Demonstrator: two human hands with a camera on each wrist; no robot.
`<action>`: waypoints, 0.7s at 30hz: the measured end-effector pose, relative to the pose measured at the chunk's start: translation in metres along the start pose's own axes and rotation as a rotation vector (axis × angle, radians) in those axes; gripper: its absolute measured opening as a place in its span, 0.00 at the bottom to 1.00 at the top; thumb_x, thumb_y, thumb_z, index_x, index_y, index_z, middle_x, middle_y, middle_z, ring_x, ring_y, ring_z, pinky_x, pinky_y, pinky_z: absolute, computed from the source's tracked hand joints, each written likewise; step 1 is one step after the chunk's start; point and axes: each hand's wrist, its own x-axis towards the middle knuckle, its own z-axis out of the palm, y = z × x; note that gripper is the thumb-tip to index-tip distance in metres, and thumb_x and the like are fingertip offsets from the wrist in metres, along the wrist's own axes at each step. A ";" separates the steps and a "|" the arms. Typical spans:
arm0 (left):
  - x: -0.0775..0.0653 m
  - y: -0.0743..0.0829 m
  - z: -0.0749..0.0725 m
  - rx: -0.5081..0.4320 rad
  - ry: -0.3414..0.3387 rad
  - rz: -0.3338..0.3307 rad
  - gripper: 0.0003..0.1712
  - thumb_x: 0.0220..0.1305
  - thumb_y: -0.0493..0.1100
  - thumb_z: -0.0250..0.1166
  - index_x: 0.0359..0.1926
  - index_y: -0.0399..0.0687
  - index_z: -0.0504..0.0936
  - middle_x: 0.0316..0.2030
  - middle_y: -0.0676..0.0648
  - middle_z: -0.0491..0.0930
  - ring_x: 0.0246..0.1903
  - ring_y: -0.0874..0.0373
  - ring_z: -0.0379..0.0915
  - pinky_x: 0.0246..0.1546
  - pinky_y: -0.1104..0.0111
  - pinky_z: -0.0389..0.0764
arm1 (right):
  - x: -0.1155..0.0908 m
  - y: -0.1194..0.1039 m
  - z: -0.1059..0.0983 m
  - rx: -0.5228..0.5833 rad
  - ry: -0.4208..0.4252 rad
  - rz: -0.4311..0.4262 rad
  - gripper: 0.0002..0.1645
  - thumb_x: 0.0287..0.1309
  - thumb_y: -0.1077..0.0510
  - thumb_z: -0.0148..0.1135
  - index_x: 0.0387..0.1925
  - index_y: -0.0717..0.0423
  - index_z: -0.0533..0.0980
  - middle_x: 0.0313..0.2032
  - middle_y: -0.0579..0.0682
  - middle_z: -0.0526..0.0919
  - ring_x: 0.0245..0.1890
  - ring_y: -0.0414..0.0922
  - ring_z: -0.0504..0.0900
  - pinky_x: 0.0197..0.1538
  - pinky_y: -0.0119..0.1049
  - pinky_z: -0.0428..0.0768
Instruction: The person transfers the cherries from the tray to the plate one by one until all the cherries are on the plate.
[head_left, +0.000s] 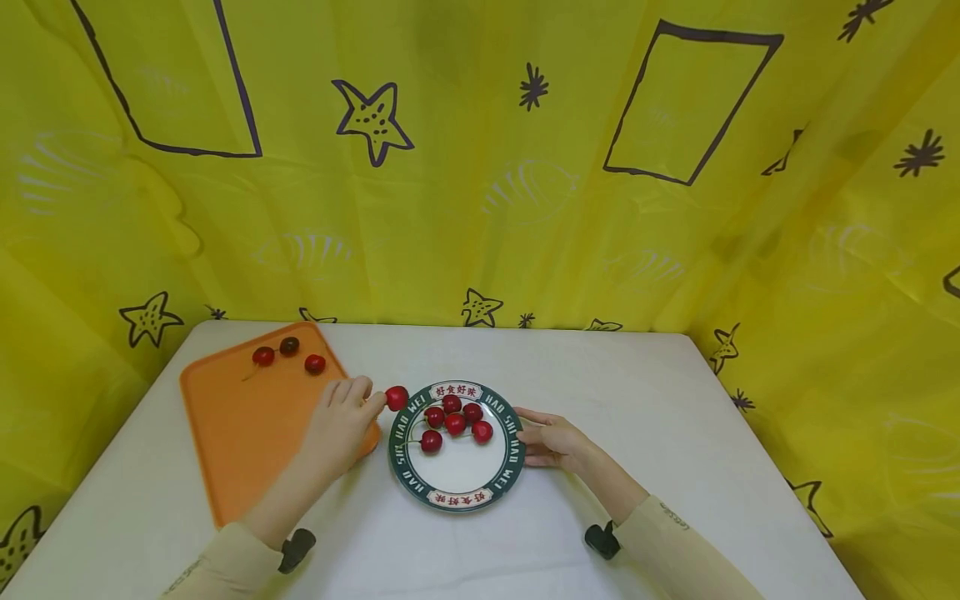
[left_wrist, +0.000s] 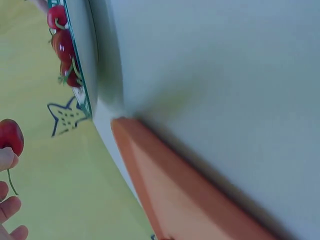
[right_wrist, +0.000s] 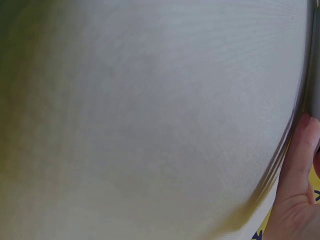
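My left hand (head_left: 341, 421) pinches a red cherry (head_left: 397, 398) between thumb and fingertips, close to the left rim of a round plate. In the left wrist view this cherry (left_wrist: 11, 137) has a thin green stem hanging below it. The white plate (head_left: 457, 475) has a dark green rim with lettering. Several red cherries (head_left: 454, 424) with stems lie in its upper half. At the plate's right edge, my right hand (head_left: 553, 440) holds the rim, thumb toward the top side. The right wrist view shows the fingers (right_wrist: 298, 165) along the edge.
An orange tray (head_left: 247, 433) lies at the left, partly under my left forearm. Three cherries (head_left: 315, 364) are near its far end, one darker than the others. The white tabletop (head_left: 622, 375) is bounded by a yellow patterned curtain (head_left: 465, 225) behind and at the sides.
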 end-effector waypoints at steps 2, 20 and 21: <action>0.002 0.008 0.002 -0.004 -0.024 -0.004 0.14 0.46 0.33 0.67 0.35 0.47 0.74 0.34 0.44 0.65 0.40 0.46 0.64 0.48 0.54 0.65 | 0.000 0.000 0.000 0.001 0.002 0.001 0.29 0.55 0.65 0.59 0.60 0.50 0.69 0.31 0.49 0.82 0.25 0.42 0.80 0.31 0.36 0.81; 0.009 0.061 0.034 -0.041 -0.055 0.110 0.06 0.54 0.42 0.65 0.32 0.49 0.75 0.35 0.48 0.66 0.40 0.52 0.65 0.49 0.58 0.67 | 0.001 0.000 -0.001 0.012 -0.015 0.004 0.30 0.55 0.66 0.58 0.61 0.50 0.68 0.35 0.51 0.83 0.26 0.43 0.80 0.31 0.36 0.81; 0.009 0.063 0.035 -0.039 -0.065 0.112 0.06 0.54 0.42 0.65 0.33 0.50 0.76 0.35 0.48 0.66 0.40 0.52 0.65 0.49 0.58 0.67 | 0.001 0.000 -0.001 0.013 -0.016 0.002 0.30 0.55 0.66 0.58 0.61 0.50 0.68 0.35 0.51 0.83 0.26 0.43 0.80 0.31 0.37 0.81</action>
